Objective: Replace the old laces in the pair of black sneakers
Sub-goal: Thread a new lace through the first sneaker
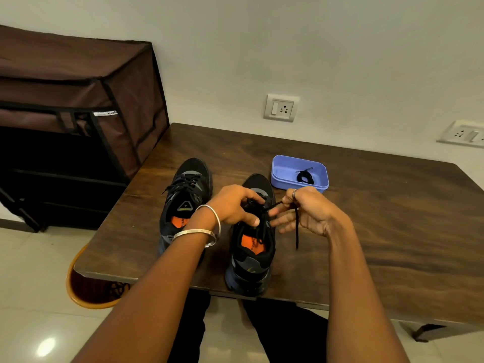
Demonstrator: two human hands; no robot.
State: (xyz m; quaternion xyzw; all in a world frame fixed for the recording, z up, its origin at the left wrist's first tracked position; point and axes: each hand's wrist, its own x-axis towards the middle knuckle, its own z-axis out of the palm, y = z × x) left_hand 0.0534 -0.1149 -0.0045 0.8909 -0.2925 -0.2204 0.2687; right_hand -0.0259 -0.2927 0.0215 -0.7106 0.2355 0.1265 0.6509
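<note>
Two black sneakers stand side by side on the wooden table (392, 231), and the left hand (233, 205) curls its fingers over the laced top of the right sneaker (251, 252). The right hand (306, 210) pinches a black lace (296, 231) whose loose end hangs down beside that shoe, its other fingers spread loosely. The left sneaker (186, 195) sits laced and untouched, and a coiled lace (305, 177) lies in the blue tray (285, 169) just behind.

right sneaker (251, 247) eyelets hidden by left hand (233, 205)

Dark wooden table (379, 231): two black sneakers (187, 195) side by side, purple tub (281, 176) behind.
</note>
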